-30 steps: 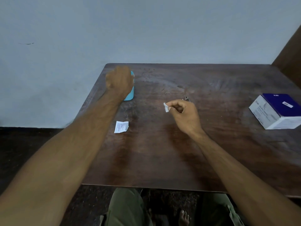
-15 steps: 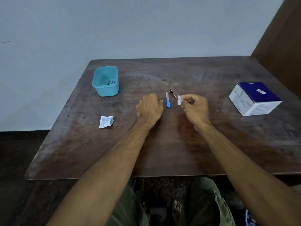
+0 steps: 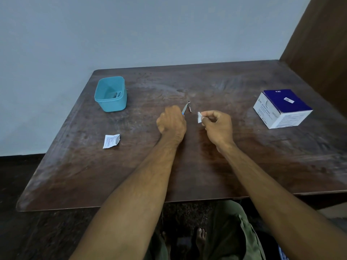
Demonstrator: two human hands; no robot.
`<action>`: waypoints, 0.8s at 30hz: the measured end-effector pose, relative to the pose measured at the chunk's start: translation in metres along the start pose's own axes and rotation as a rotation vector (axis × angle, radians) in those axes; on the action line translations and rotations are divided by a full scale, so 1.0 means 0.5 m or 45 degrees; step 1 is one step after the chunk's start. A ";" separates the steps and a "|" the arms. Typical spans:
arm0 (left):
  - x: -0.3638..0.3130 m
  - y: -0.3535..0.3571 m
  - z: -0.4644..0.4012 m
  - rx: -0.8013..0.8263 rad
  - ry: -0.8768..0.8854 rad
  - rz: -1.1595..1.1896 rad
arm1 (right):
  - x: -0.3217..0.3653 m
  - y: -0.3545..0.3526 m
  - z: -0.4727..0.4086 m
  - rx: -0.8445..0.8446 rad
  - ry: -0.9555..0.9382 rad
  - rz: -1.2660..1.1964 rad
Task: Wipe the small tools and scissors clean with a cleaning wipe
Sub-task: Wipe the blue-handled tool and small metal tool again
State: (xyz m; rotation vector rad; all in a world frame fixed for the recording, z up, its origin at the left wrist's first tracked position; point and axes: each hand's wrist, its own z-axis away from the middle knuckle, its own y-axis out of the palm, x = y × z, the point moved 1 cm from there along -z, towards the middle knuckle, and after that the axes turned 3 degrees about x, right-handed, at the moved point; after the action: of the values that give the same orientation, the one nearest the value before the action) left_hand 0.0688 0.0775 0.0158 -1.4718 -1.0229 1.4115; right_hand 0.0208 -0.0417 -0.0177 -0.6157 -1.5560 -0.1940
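Head view of a dark wooden desk (image 3: 187, 175). The left hand (image 3: 171, 121) is curled around a small blue-handled tool (image 3: 184, 110), whose metal end projects beyond the knuckles. The right hand (image 3: 217, 125) pinches a folded white cleaning wipe (image 3: 199, 117) between thumb and fingers. A small metal tool (image 3: 189, 105) lies on the desk between the hands. A teal tub (image 3: 111, 93) at far left holds further tools (image 3: 116, 94); a torn wipe sachet (image 3: 111, 140) lies nearer; a blue-and-white box (image 3: 281, 108) stands at right.

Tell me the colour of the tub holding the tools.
Teal tub, seen clearly in the head view.
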 end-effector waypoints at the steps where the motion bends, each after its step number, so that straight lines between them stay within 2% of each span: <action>1: 0.001 0.000 -0.001 0.014 -0.039 0.052 | 0.000 0.000 0.001 0.002 0.000 0.003; 7: 0.020 -0.004 -0.008 0.067 -0.236 0.375 | 0.006 -0.005 0.014 0.008 -0.016 -0.019; 11: 0.054 0.002 -0.003 0.055 -0.265 0.700 | 0.007 -0.010 0.027 0.018 -0.049 -0.009; 16: 0.104 0.016 0.071 -0.099 -0.157 1.031 | 0.040 0.001 0.058 0.041 -0.332 0.147; 20: 0.128 0.031 0.114 -0.160 -0.002 0.974 | 0.069 0.019 0.084 0.066 -0.622 0.310; 24: 0.127 0.027 0.146 -0.288 0.102 0.900 | 0.073 0.048 0.096 0.190 -0.806 0.655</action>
State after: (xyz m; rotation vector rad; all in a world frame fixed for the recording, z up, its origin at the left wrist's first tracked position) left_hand -0.0018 0.1355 -0.0190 -2.1744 -0.6419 1.7268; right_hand -0.0081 0.0112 0.0069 -0.9940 -1.9224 0.5505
